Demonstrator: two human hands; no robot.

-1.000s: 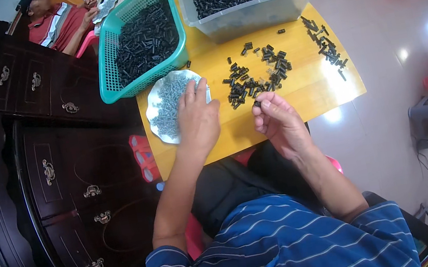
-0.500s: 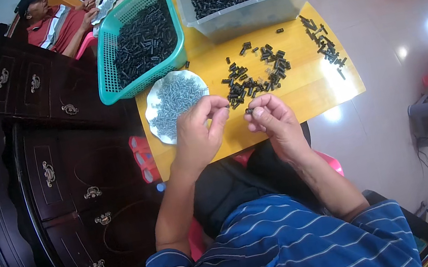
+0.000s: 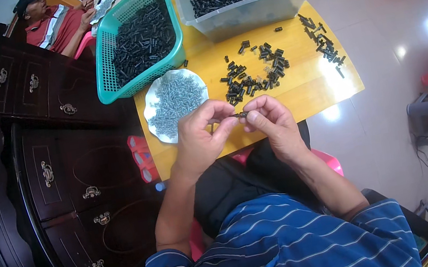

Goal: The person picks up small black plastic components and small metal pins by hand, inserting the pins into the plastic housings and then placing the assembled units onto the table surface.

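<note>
My left hand [image 3: 203,131] and my right hand [image 3: 274,123] meet fingertip to fingertip over the near edge of the yellow table [image 3: 212,156]. Between them is a small dark cylindrical piece [image 3: 241,115], pinched from both sides. The fingers hide most of it, so I cannot tell whether it is one part or two pushed together. Beyond my hands lies a loose pile of short black cylindrical pieces [image 3: 277,68]. Close to my left hand stands a white scalloped plate [image 3: 153,122] heaped with small silvery screws [image 3: 177,103].
A green basket [image 3: 103,80] and a clear plastic tub [image 3: 261,12], both full of black pieces, occupy the table's far side. More black pieces [image 3: 322,43] line its right edge. Dark wooden drawers [image 3: 68,165] flank the left. Another person [image 3: 55,27] sits at the far left.
My hands were slightly apart, each pinching something small. Now their fingertips have come together at one dark piece.
</note>
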